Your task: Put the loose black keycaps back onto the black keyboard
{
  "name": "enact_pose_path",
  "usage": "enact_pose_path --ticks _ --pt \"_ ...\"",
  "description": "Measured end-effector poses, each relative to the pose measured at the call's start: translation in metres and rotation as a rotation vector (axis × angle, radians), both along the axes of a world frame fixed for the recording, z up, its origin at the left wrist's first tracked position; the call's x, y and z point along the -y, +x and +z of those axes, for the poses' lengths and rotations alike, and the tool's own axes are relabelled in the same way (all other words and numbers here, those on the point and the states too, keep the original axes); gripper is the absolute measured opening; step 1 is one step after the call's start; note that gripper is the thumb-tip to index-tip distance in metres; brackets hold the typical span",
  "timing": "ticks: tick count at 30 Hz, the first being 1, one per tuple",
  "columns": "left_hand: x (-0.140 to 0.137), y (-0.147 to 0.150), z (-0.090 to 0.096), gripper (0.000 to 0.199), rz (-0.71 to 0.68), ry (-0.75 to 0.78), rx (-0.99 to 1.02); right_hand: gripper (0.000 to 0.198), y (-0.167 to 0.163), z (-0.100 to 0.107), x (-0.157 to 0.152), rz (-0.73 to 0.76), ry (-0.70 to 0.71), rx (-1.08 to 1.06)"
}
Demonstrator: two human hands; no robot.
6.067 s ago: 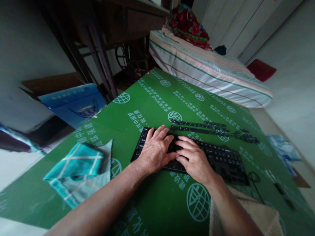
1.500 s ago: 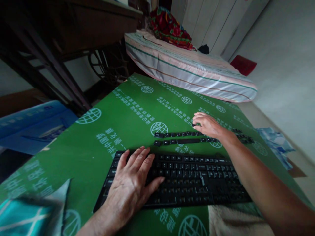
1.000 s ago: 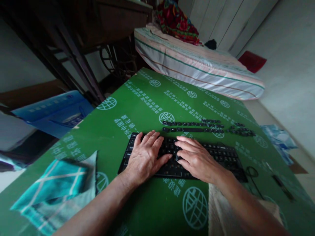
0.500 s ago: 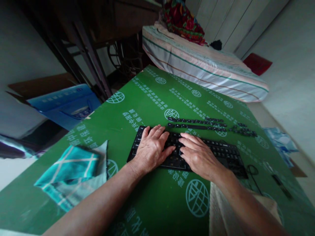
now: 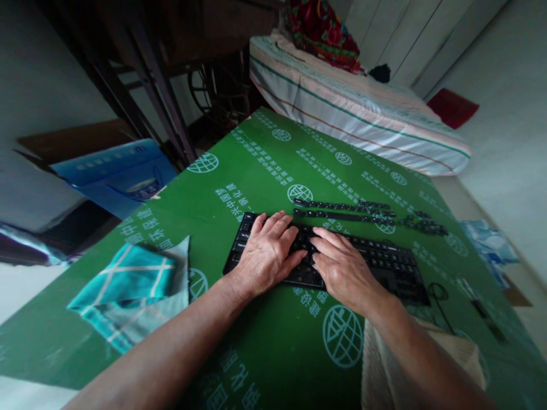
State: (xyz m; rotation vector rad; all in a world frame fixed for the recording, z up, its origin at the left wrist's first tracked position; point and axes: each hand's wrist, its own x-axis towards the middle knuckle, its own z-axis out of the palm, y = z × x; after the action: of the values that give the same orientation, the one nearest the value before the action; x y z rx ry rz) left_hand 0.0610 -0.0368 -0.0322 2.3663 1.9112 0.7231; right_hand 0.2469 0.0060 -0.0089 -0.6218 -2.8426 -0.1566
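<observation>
A black keyboard (image 5: pixel 387 267) lies on the green table, with some keys gone from its front and middle part. My left hand (image 5: pixel 269 250) rests over its left side, fingers stretched out and thumb pointing right; I see nothing held in it. From the right, my right hand (image 5: pixel 342 262) reaches over the middle of the keyboard, fingers extended to the left and touching the keys area. Its thumb is mostly hidden. Between the two hands is a narrow gap. Behind the keyboard, loose keycaps (image 5: pixel 376 216) are laid out in rows, a long space bar (image 5: pixel 337 216) among them.
A folded turquoise checked cloth (image 5: pixel 128 279) lies at the left of the green table (image 5: pixel 273 347). Beige cloth (image 5: pixel 384 359) sits under my right forearm. A thin tool with a dark handle (image 5: pixel 487 316) and a cable (image 5: pixel 440 296) are at right. A bed (image 5: pixel 354 114) stands beyond.
The view has tilted slightly, so the table and the things on it appear a little higher. Both hands keep nearly the same place and pose on the keyboard.
</observation>
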Motion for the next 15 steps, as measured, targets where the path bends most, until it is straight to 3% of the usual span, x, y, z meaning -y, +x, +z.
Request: enact_pose_path --ticks 9,15 --pt "0.009 0.001 0.004 0.022 -0.304 0.058 0.095 0.027 0.009 -0.015 0.006 -0.026 0.040 -0.114" --pt "0.010 0.000 0.005 0.026 -0.399 0.011 0.042 0.022 0.012 -0.024 0.014 -0.030 0.077 -0.181"
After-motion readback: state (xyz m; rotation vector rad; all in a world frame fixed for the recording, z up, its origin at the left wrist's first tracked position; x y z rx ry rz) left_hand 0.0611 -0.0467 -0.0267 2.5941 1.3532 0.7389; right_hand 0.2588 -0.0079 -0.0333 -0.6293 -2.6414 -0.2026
